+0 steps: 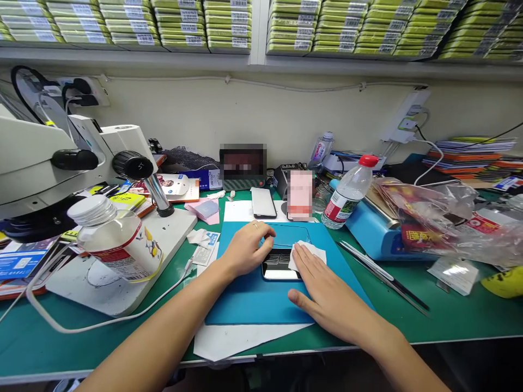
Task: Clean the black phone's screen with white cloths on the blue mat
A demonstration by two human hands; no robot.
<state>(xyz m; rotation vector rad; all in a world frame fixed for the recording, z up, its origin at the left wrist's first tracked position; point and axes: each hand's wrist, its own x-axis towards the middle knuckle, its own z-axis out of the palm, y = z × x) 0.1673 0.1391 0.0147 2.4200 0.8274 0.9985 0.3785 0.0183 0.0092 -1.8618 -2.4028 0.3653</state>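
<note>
A dark, glossy smartphone (281,270) lies flat on a blue work mat (249,305), with streaky bright reflections on its surface. My right hand (322,277) presses a white tissue (317,253) onto the phone's right end; its fingers lie straight along the tissue and the thumb stands apart. At the phone's upper left is my left hand (249,247), with a ring on one finger. Its fingers are curled toward the thumb, and whatever may be between them is hidden. Behind the phone, a thin dark-edged outline (300,231) shows on the mat.
On the left stand a microscope (134,163) and a plastic jar (118,239), with a white cable (155,310) in front. Tweezers (384,277), a red-capped bottle (349,190) and a blue device (373,234) are right. Behind are a light panel (263,202) and a blurred-out screen (300,195).
</note>
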